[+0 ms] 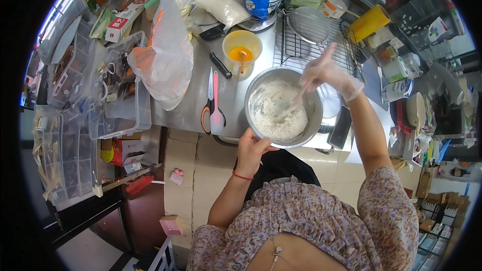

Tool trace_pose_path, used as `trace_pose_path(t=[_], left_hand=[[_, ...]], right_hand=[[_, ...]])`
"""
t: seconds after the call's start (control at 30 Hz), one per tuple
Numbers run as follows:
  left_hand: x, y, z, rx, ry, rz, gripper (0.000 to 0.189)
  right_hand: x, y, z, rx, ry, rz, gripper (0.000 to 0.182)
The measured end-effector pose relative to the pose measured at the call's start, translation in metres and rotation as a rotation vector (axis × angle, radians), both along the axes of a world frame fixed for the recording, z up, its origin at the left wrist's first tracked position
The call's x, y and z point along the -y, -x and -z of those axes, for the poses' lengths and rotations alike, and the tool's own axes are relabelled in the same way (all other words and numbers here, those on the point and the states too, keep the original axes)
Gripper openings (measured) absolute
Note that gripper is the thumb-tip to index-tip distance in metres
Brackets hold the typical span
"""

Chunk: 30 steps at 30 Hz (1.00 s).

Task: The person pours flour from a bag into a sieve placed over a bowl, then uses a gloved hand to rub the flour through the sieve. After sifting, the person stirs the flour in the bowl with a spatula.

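Observation:
My bare left hand [254, 146] grips the near rim of a stainless steel mixing bowl [315, 120], thumb over the edge. White flour or a crumbly flour mixture [276, 120] covers the bowl's bottom. Over the bowl's right side, my right hand [325, 73] wears a clear plastic glove. It is closed around a blurred, pale stirring utensil [298, 97] whose lower end dips into the flour; its exact kind cannot be told. Behind the bowl stands a yellowish plastic measuring jug [228, 41] with orange-yellow liquid, perhaps egg, and a brown-handled utensil inside.
Scissors [206, 114], a pink silicone spatula [216, 116] and a black-handled knife [220, 65] lie left of the bowl. A plastic bag [171, 64] and clear bins [120, 109] stand farther left. A sieve [309, 24] rests on a wire cooling rack [293, 51] behind.

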<state>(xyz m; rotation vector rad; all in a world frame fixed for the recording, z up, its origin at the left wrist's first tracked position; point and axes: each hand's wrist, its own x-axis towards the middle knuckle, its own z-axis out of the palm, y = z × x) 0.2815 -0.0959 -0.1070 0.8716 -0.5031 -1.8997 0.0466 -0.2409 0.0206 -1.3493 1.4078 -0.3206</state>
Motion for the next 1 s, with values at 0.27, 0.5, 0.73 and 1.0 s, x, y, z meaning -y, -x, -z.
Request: trace_pose_path(t=[0.27,0.5,0.73,1.0], left_hand=[[0.019,-0.011,0.005,0.124,0.063,0.097,0.023],[0.035,-0.026,0.001,0.080,0.079,0.225,0.018],[0.016,-0.015,-0.001,0.056,0.043,0.109,0.022],[0.039,-0.029,0.002,0.125,0.086,0.258,0.023]], right_hand=[[0.000,0.005,0.052,0.388,0.079,0.311,0.019],[0.020,-0.039,0.042,0.186,-0.093,-0.262,0.024],[-0.002,0.019,0.036,0.344,0.184,0.415,0.019],[0.005,-0.018,0.060,0.391,-0.013,0.073,0.024]])
